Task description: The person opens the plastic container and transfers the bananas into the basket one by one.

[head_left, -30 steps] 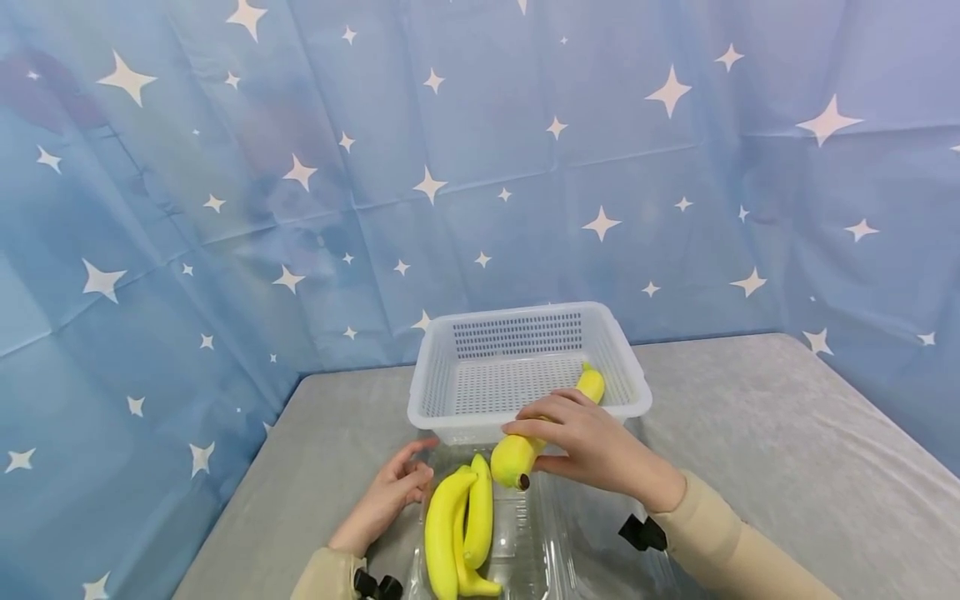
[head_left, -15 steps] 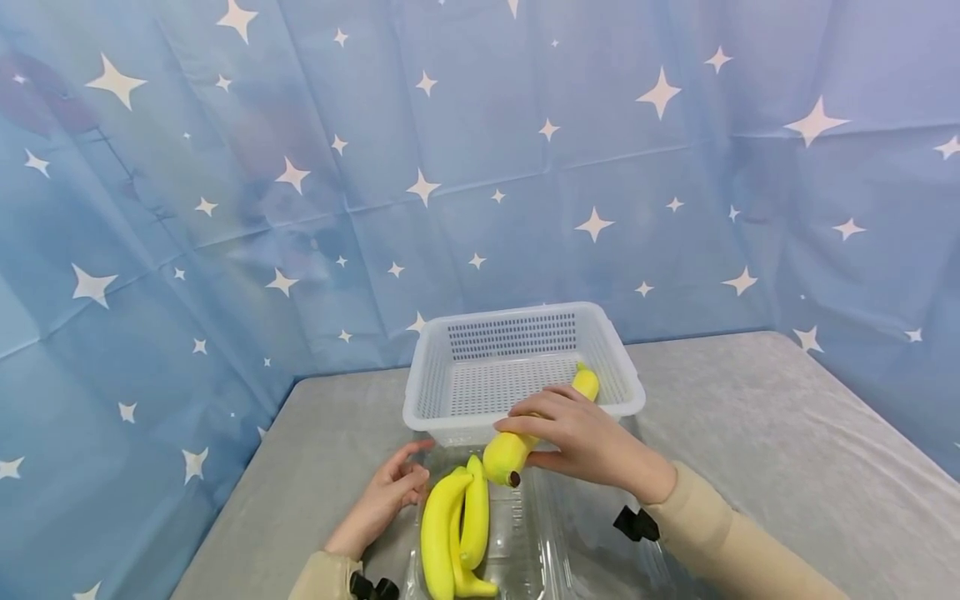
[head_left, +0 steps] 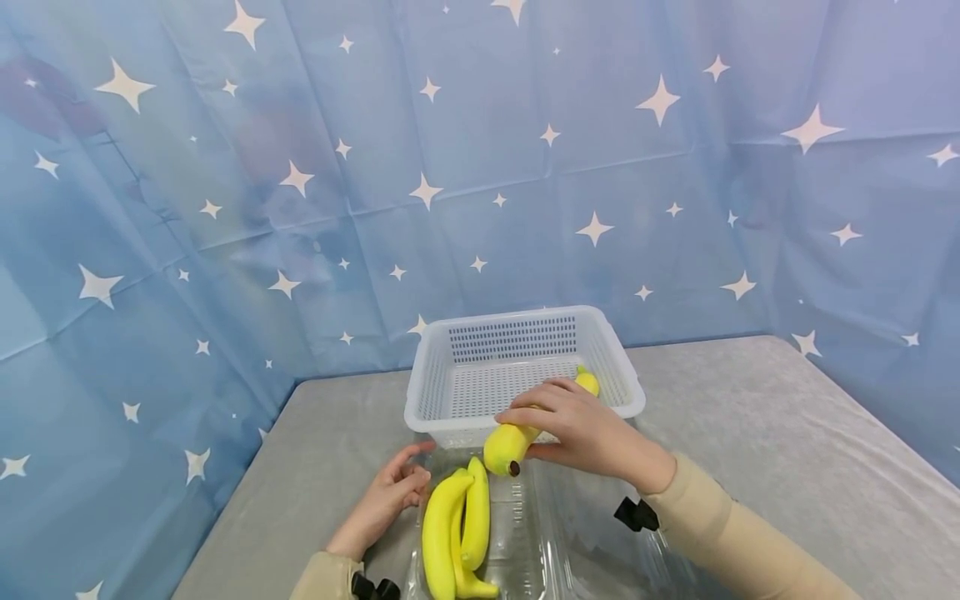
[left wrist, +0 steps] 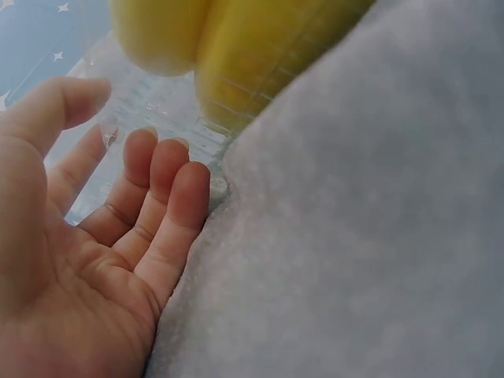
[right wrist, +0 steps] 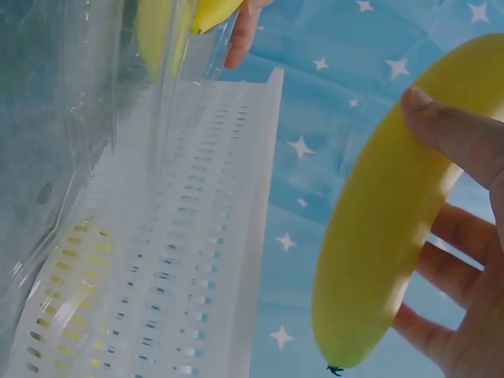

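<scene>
In the head view my right hand grips a yellow banana above the near rim of a white slotted basket. The right wrist view shows the thumb along one side of this banana and the fingers at its other side. A second banana lies at the right inside the basket, partly hidden behind my hand. My left hand rests by the left edge of a clear plastic container, fingers loosely bent and holding nothing. Three bananas lie together in that container's left part.
The container's clear lid lies folded out to the right, under my right forearm. A grey cloth covers the table. Behind it hangs a blue curtain with white stars.
My right hand has risen slightly with the banana, covering more of the one in the basket. The left hand stays by the container, and the head view has shifted a little.
</scene>
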`<action>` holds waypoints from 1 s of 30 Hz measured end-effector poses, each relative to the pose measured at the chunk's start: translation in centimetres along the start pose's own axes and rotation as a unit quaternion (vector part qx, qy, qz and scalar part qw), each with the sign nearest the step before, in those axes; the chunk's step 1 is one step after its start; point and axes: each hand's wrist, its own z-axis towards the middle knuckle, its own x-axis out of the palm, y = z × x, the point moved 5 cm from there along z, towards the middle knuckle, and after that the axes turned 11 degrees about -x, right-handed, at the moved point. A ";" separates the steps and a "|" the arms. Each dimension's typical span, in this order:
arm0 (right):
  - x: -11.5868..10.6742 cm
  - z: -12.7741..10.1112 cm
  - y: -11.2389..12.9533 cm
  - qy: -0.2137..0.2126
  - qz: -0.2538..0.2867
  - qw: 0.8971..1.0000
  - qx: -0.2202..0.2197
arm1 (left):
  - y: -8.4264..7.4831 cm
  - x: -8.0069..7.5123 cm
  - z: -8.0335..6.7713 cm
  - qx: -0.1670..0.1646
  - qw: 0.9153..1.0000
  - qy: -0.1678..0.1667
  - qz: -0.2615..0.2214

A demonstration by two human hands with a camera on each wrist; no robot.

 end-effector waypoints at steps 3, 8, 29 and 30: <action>0.1 0.0 -0.2 0.003 0.006 1.000 0.003 | -0.1 0.0 0.0 0.007 1.000 0.005 0.001; 0.2 0.0 -0.4 0.010 0.008 1.000 0.009 | 0.0 0.0 0.1 0.007 1.000 0.005 0.001; -0.3 0.5 -1.5 0.003 -0.011 1.000 -0.003 | 0.2 0.0 0.1 -0.007 1.000 0.000 0.002; -0.3 0.6 -1.5 0.002 -0.013 1.000 -0.003 | 0.2 0.0 0.1 -0.007 1.000 0.001 0.000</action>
